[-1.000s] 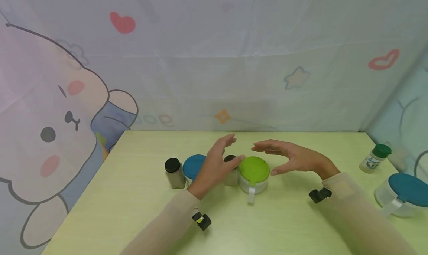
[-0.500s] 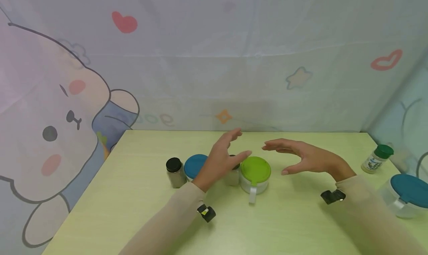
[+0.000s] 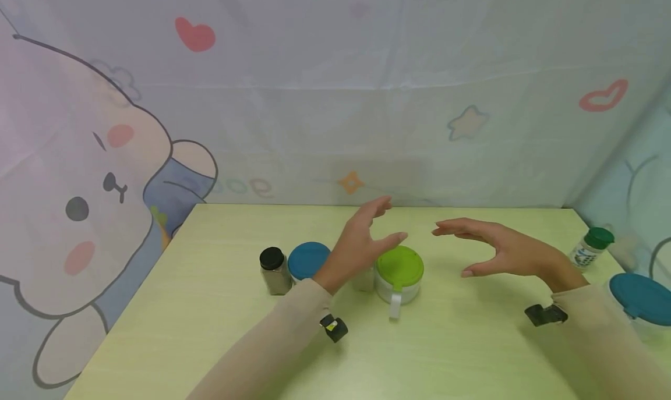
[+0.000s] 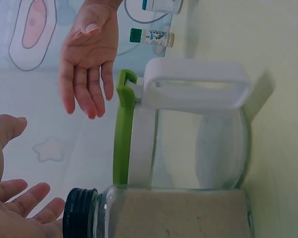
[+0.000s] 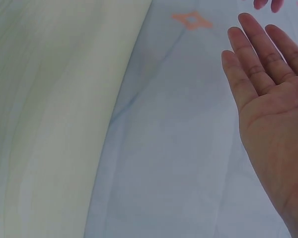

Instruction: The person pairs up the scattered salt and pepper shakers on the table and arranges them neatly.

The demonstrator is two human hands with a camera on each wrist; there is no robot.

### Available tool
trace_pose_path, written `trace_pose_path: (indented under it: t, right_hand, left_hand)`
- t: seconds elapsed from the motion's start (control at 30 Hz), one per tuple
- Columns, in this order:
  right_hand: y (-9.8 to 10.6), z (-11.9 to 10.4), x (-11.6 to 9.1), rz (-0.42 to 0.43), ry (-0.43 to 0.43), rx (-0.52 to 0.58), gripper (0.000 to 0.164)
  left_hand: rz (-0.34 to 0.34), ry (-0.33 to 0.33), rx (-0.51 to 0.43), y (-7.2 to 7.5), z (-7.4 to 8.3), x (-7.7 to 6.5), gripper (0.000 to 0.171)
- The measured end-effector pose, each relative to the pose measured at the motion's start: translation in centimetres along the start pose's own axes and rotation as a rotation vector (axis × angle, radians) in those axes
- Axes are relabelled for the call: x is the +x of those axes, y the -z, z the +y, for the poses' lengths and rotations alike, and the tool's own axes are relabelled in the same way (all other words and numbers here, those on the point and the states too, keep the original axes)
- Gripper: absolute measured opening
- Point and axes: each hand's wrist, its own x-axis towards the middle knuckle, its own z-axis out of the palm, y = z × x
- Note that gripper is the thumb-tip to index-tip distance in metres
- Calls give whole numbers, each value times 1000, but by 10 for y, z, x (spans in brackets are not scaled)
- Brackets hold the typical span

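Observation:
In the head view my left hand is held above the row of containers, fingers spread and holding nothing. Its thumb overlaps the edge of the green-lidded glass jar, whose white handle points toward me. Behind that hand, mostly hidden, stands a spice jar; the left wrist view shows this spice jar with a black cap and brownish powder inside. My right hand hovers further right, palm turned inward, with nothing in it. The right wrist view shows the right palm with its fingers extended.
Left of my left hand stand a black-capped spice jar and a blue-lidded jar. At the table's right side are a green-capped shaker and another blue-lidded jar, partly behind my right sleeve. A printed cloth hangs behind the table.
My right hand has moved right, away from the green-lidded jar. The left hand has drifted right and slightly farther away, covering more of the spice jar behind it. The containers stay put.

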Motion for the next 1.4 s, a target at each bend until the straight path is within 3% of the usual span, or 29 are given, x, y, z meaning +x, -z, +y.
trace_pose_path:
  t: [0.43, 0.77, 1.4]
  right_hand:
    - [8, -3, -29, 30, -41, -12, 86]
    - [11, -4, -46, 73, -20, -10, 86]
    - [17, -6, -74, 139, -47, -74, 83]
  left_hand:
    - [-34, 7, 6, -17, 16, 13, 74]
    - [-56, 19, 23, -23, 25, 18, 74]
    - [-78, -55, 41, -32, 31, 29, 73]
